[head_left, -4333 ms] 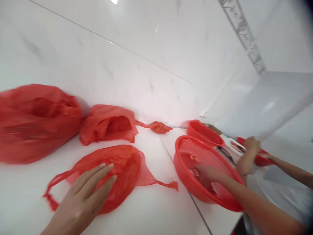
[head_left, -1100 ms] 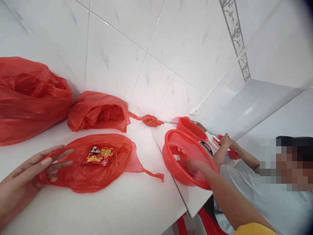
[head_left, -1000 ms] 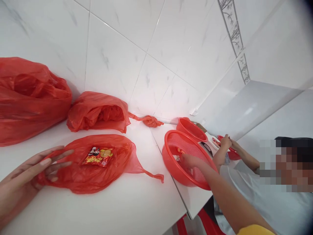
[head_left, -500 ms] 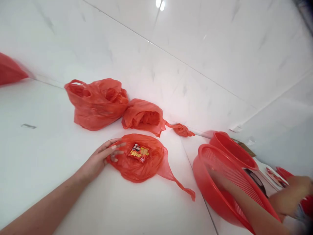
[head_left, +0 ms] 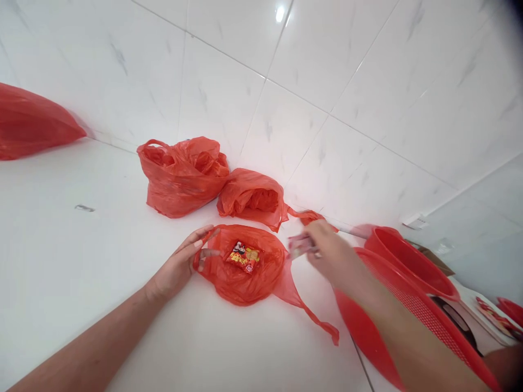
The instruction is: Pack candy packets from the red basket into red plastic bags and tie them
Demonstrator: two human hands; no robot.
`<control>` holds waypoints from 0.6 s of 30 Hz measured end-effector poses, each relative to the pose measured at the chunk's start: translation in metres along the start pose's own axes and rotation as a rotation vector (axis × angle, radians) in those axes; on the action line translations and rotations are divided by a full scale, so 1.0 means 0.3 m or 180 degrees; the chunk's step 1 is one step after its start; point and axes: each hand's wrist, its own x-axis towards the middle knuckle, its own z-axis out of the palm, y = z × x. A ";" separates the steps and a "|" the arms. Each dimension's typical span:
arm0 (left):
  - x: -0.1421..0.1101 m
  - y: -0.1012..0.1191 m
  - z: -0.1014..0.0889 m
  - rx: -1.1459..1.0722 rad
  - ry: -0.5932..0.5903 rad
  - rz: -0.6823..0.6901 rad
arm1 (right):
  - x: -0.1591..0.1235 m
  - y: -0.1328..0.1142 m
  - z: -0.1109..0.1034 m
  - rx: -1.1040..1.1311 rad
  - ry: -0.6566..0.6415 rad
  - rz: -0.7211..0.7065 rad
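A red plastic bag (head_left: 241,289) lies on the white surface with its mouth open towards me. Inside it rests a small red and yellow snack packet (head_left: 244,257). My left hand (head_left: 182,265) grips the left rim of this bag, its fingers inside the mouth and seen through the thin plastic. At the bag's right rim, my right hand (head_left: 329,250) pinches a small pinkish packet (head_left: 297,246), smeared by motion, so its print cannot be read. One bag handle trails off to the lower right.
Behind stand two crumpled red bags, a fuller one (head_left: 183,188) and a smaller one (head_left: 255,196), against the tiled wall (head_left: 229,92). On the right are a red mesh basket (head_left: 368,337) and another red basket (head_left: 412,264). Another red bag (head_left: 36,122) lies far left.
My right hand has come up out of the mesh basket to the bag's right rim, now with a small packet. My left hand keeps hold of the bag. The view has shifted slightly.
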 end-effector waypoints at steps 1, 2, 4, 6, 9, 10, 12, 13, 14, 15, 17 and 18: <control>-0.001 0.000 0.000 -0.0030 -0.0027 0.0011 | 0.028 -0.065 0.046 0.0098 -0.0219 -0.0226; -0.002 -0.001 0.000 -0.0051 -0.0052 0.0031 | 0.054 -0.118 0.100 0.0130 -0.0398 -0.0384; -0.004 0.001 0.001 -0.0063 -0.0119 0.0081 | 0.103 -0.187 0.216 0.0088 -0.0639 -0.0541; -0.006 0.005 0.002 -0.0059 -0.0194 0.0116 | 0.152 -0.213 0.325 -0.0038 -0.0749 -0.0557; -0.006 0.013 0.003 -0.0029 -0.0260 0.0119 | 0.213 -0.204 0.438 -0.0071 -0.0693 -0.0381; -0.005 0.015 0.002 -0.0013 -0.0278 0.0115 | 0.224 -0.197 0.456 -0.0041 -0.0647 -0.0297; -0.002 0.018 -0.001 0.0044 -0.0309 0.0093 | 0.227 -0.185 0.463 0.0008 -0.0538 -0.0196; 0.001 0.018 -0.004 0.0075 -0.0312 0.0075 | 0.217 -0.180 0.451 0.0011 -0.0466 -0.0208; 0.003 0.018 -0.007 0.0101 -0.0304 0.0057 | 0.200 -0.175 0.429 0.0010 -0.0388 -0.0260; 0.005 0.017 -0.010 0.0121 -0.0286 0.0038 | 0.177 -0.168 0.399 0.0010 -0.0311 -0.0330; 0.009 0.014 -0.017 0.0136 -0.0238 0.0011 | 0.125 -0.135 0.318 0.0001 -0.0153 -0.0412; 0.010 0.012 -0.019 0.0132 -0.0222 -0.0006 | 0.100 -0.106 0.272 -0.0015 -0.0076 -0.0382</control>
